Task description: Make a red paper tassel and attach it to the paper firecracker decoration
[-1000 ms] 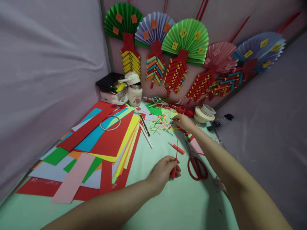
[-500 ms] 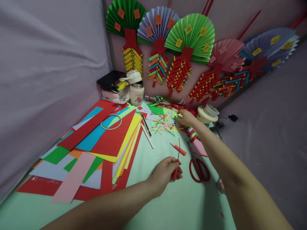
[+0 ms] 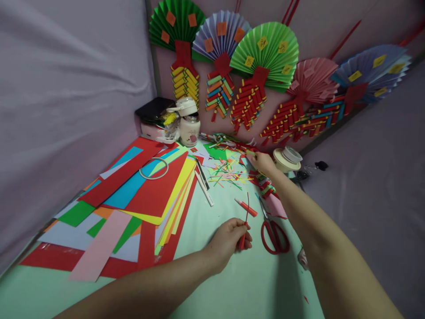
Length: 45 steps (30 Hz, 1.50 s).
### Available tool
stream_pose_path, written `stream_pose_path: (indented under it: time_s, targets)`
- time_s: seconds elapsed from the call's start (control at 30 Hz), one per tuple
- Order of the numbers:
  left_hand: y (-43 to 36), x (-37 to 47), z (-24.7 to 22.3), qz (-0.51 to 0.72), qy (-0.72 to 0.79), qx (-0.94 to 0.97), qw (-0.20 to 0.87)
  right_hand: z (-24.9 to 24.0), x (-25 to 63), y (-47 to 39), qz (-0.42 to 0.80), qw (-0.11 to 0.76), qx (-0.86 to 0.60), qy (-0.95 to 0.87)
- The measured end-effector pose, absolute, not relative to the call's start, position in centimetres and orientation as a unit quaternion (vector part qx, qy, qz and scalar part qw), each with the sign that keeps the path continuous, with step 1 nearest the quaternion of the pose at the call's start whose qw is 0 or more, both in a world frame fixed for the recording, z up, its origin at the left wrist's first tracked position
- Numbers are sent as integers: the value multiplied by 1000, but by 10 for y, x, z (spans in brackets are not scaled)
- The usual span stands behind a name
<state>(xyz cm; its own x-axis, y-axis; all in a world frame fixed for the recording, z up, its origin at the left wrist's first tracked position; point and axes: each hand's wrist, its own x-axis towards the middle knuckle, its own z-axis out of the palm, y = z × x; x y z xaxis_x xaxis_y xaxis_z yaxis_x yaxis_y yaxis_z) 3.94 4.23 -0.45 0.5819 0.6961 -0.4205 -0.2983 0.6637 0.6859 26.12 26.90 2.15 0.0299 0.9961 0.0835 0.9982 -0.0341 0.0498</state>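
My left hand [image 3: 229, 241] is closed on a small red paper tassel [image 3: 242, 241] with a thin red strip sticking up from it. Just beyond lies an orange-red tube with a white tip [image 3: 246, 207]. To the right, red-handled scissors [image 3: 275, 237] lie with blades pointing away. Further off, my right hand [image 3: 264, 163] pinches a light green piece of paper [image 3: 251, 153] at its fingertips, partly hidden. It is at the right side of a pile of thin coloured paper strips [image 3: 227, 173]. Rolled coloured paper pieces [image 3: 266, 187] lie under the right forearm.
Coloured paper sheets [image 3: 159, 186] with a metal ring [image 3: 154, 168] on them cover the left side. Two pens [image 3: 203, 188] lie beside them. A white jar [image 3: 189, 130] stands open at the back. Paper fans [image 3: 265, 53] with firecracker shapes hang on the wall.
My right hand has moved slightly right and lifted the light green paper at its fingertips. My left hand keeps hold of the red tassel in the same place.
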Motion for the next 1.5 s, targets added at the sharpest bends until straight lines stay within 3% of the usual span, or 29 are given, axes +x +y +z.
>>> stream_pose_path:
  time_s: [0.4, 0.67, 1.0, 1.27, 1.4, 1.5]
  targets:
    - [41, 40, -6, 296, 345, 288, 843, 29, 267, 263, 67, 30, -662, -746]
    - [42, 41, -7, 300, 346, 284, 843, 14, 242, 254, 19, -43, -638, -769]
    - [42, 40, -3, 295, 351, 287, 841, 11, 232, 229, -13, -58, -617, -785]
    - [42, 41, -7, 302, 346, 283, 842, 14, 241, 272, -197, -11, -662, -723]
    - [41, 41, -6, 300, 349, 280, 842, 2, 247, 292, -184, 24, -650, -737]
    - [42, 41, -5, 296, 354, 277, 843, -4, 262, 301, -152, 110, -708, -681]
